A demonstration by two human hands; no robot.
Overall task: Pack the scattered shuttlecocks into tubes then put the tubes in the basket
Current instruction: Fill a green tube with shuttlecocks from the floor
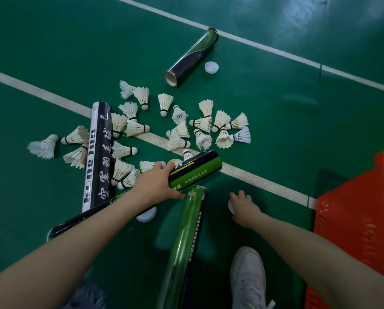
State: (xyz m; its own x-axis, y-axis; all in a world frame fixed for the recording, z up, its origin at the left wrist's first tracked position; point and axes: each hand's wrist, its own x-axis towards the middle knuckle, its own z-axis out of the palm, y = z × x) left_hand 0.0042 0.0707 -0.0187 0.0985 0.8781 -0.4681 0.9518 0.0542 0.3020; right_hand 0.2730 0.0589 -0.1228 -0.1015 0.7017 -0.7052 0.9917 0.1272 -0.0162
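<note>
gripping one end of a green and black tube [197, 170], the left hand [155, 186] has its fingers [162, 167] wrapped round it. the tube lies slanted across a white line [264, 181] on the floor [287, 130]. just beyond those fingers the shuttlecocks [180, 130] lie scattered: white and cream feather cones with round tips, some frayed, one with a blue band. left of the fingers a black tube with white lettering [99, 157] lies among them, and another black tube [84, 216] runs under the left forearm. a long green tube [184, 237] lies between the two hands, its far end right at the held tube. the right hand [244, 208] is down on a white cap [230, 207]; whether its fingers grasp the cap cannot be told. right of them a stretch of green floor reaches the orange basket [354, 219], whose inside is mostly out of view. well beyond the shuttlecocks a dark tube [191, 56] lies with its near mouth open, a second cap [211, 67] just beside it.
</note>
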